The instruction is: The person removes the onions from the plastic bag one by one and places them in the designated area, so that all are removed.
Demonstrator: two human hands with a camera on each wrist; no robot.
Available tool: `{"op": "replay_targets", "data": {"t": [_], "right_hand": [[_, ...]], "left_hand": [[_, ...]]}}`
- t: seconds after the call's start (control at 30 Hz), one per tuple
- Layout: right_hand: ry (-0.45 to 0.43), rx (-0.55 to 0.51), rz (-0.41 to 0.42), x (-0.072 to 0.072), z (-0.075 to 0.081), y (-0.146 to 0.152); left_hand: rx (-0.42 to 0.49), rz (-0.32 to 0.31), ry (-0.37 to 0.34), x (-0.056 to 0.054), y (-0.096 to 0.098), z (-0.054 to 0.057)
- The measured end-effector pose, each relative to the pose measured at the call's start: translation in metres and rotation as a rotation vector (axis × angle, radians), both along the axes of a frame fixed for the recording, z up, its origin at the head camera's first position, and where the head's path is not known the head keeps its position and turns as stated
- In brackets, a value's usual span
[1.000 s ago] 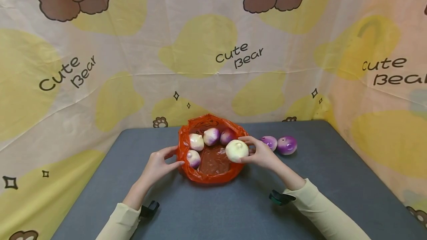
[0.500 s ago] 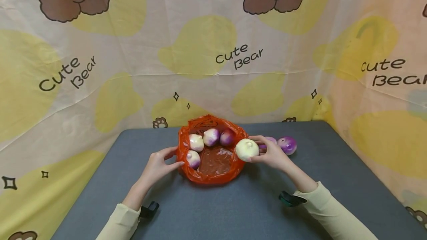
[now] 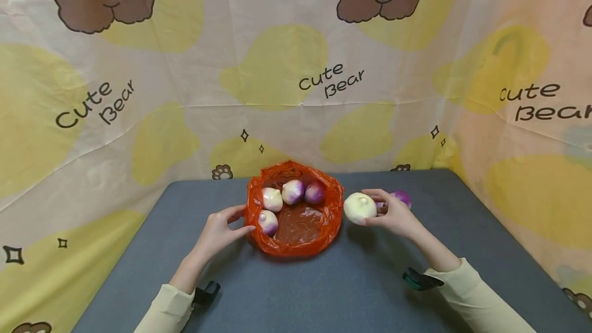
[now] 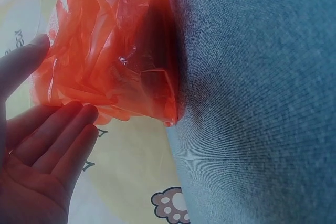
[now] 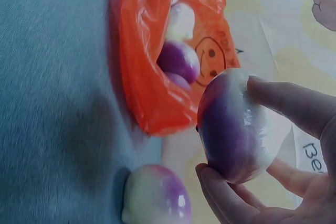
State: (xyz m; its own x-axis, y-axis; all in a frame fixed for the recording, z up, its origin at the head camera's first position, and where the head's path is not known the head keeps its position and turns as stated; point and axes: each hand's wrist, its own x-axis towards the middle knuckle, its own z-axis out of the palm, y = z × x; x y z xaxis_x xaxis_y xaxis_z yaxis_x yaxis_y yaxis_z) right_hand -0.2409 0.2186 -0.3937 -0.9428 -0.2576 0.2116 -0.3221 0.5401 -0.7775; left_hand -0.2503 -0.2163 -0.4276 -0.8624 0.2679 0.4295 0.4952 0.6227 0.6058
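Observation:
My right hand [image 3: 393, 216] holds a pale onion [image 3: 359, 208] between thumb and fingers, just right of the bag and above the table. The right wrist view shows that onion [image 5: 236, 124] purple on one side and whitish on the other. An orange-red plastic bag [image 3: 296, 250] stands with its mouth open. Inside lie several purple-and-white onions [image 3: 293, 191] along its left and back. At the bag's left side, the fairly straight fingers and thumb of my left hand [image 3: 221, 230] touch the plastic.
Behind my right hand, a purple onion [image 3: 401, 198] lies on the grey table [image 3: 296, 297], with another mostly hidden beside it. A patterned cloth [image 3: 277, 76] hangs behind the table and along its right side.
My right hand has moved right with the onion, from over the bag's right rim to outside it. My left hand stays at the bag's left side.

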Motion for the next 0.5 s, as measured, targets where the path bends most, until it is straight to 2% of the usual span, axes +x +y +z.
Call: {"op": "replay_targets", "data": {"t": [0.5], "right_hand": [[-0.014, 0.104, -0.106, 0.003, 0.003, 0.036]], "left_hand": [[-0.009, 0.002, -0.003, 0.002, 0.001, 0.001]]}}
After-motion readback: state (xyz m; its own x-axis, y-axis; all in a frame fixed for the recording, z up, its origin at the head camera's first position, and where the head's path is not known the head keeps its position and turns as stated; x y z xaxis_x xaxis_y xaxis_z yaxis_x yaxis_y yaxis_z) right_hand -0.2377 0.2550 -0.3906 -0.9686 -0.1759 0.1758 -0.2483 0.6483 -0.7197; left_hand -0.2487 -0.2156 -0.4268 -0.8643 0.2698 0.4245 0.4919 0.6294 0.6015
